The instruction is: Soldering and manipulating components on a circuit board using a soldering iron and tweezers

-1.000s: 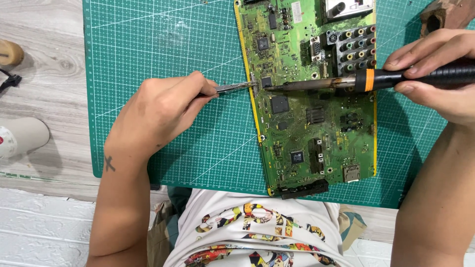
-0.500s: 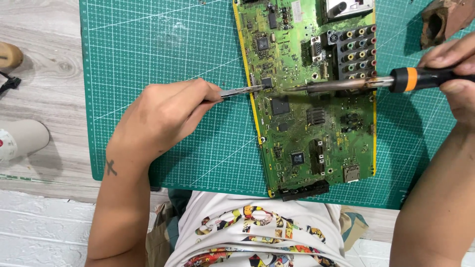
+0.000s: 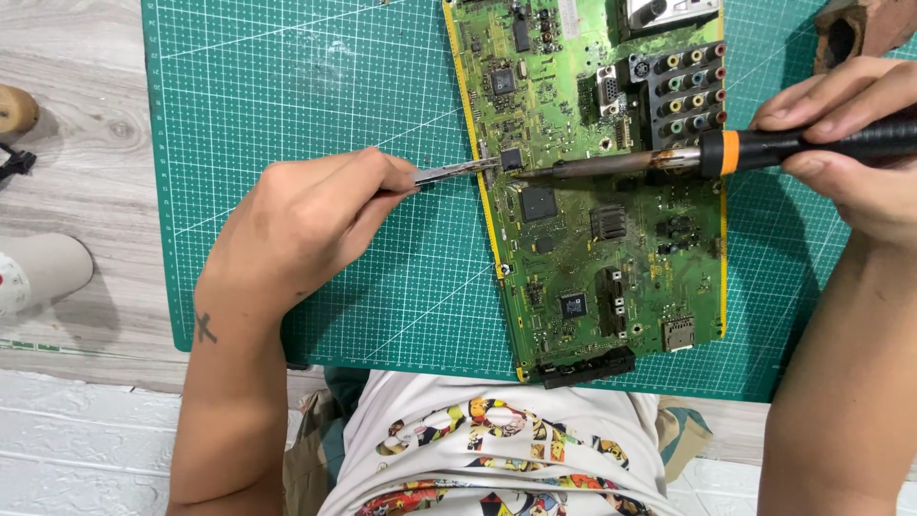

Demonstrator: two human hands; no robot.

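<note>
The left hand [image 3: 306, 225] is closed in a pinch on a pair of metal tweezers [image 3: 454, 172], and the right hand [image 3: 850, 143] is wrapped around the black handle of a soldering iron [image 3: 669, 161], fingers above and thumb below. Both tools meet at a small black chip [image 3: 511, 159] near the left edge of a green circuit board [image 3: 611, 258], which lies flat on a green cutting mat [image 3: 315, 96] on the wooden counter [image 3: 67, 153]. The iron's long axis runs nearly level across the view, handle at the right, orange collar in the middle, stained metal shaft pointing left, its tip just beside the chip. The tweezers lie on almost the same line from the opposite side, tips pointing right onto the board's yellow-trimmed edge. The iron looks light and stiff, and its bare shaft is probably hot, so the handle behind the collar seems the only safe place to grip. The tweezers look thin, springy and a little slippery, best pinched mid-length as they are. The chip seems tiny and fragile, likely to slip from the tips. The board appears rigid, its long side running away from the person.
</note>
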